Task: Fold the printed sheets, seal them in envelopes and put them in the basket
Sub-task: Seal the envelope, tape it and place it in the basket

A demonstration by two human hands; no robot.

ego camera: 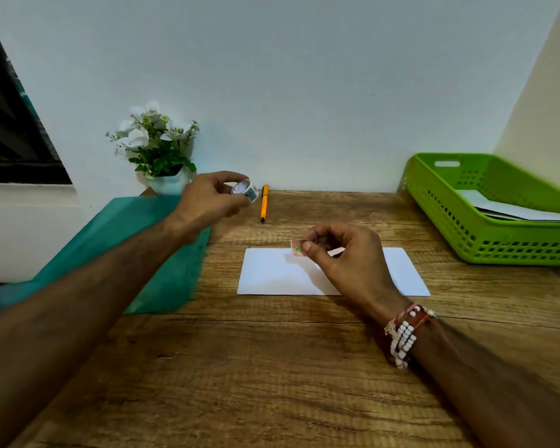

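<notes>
Your right hand [340,253] pinches small pink sticker [297,248] over white paper envelope [272,273], flat mid wooden desk [272,367]; left hand [207,202] closed on small tape roll [245,190]. Envelope light, floppy, slides: grip edge. Green plastic basket [466,237] far right
</notes>
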